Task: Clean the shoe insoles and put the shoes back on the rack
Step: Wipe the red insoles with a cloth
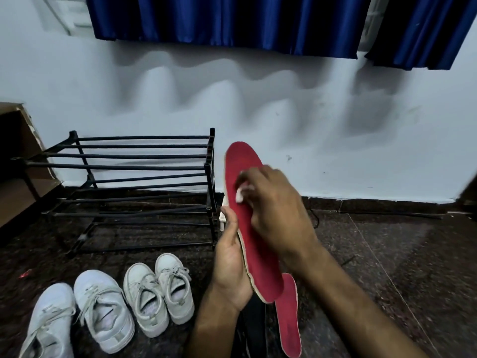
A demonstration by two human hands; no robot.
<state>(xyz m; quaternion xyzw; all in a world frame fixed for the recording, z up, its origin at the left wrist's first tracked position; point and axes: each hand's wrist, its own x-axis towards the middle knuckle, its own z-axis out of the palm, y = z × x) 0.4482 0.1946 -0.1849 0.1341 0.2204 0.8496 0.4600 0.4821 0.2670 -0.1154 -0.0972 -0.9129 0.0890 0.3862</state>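
Observation:
My left hand (230,257) grips a red insole (241,174) by its left edge and holds it upright in front of me. My right hand (273,202) pinches a small white wipe (240,195) and presses it against the insole's red face. A second red insole (290,321) lies on the floor below, partly under the first. Two pairs of white sneakers stand on the floor at lower left: a larger pair (100,308) and a smaller pair (160,288). A dark shoe (254,329) shows beneath my left wrist, mostly hidden.
A black metal shoe rack (134,166) with bare bars stands against the white wall at centre left. Wooden furniture (15,156) is at the far left. Blue curtains (232,19) hang above. A small red scrap (24,274) lies on the dark stone floor (387,254).

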